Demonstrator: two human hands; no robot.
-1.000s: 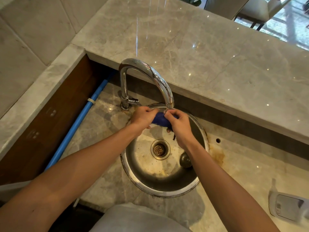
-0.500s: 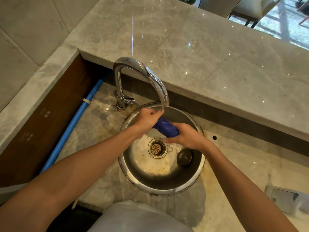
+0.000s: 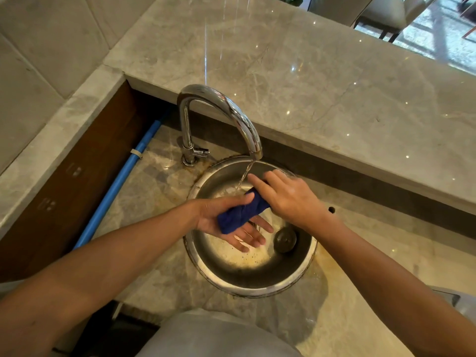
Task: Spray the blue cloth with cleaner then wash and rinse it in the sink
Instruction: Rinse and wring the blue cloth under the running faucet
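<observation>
The blue cloth [image 3: 242,211] is rolled into a short wet bundle over the round steel sink [image 3: 257,282]. It lies across the upturned palm of my left hand [image 3: 231,222], whose fingers are spread flat. My right hand [image 3: 286,194] presses down on the cloth's far end, fingers stretched out, so the bundle is squeezed between both palms. Water runs from the curved chrome faucet [image 3: 221,112] in a thin stream that lands beside the cloth's upper end. The cleaner bottle is out of view.
A drain plug [image 3: 285,237] sits at the sink's right side. A raised marble counter [image 3: 309,81] runs behind the faucet. A blue pipe [image 3: 121,179] lies along the left wall. A grey object [image 3: 453,302] shows at the right edge.
My left hand has turned palm up and opened flat under the cloth. My right hand has come over the top with fingers extended. The cloth has dropped lower in the sink.
</observation>
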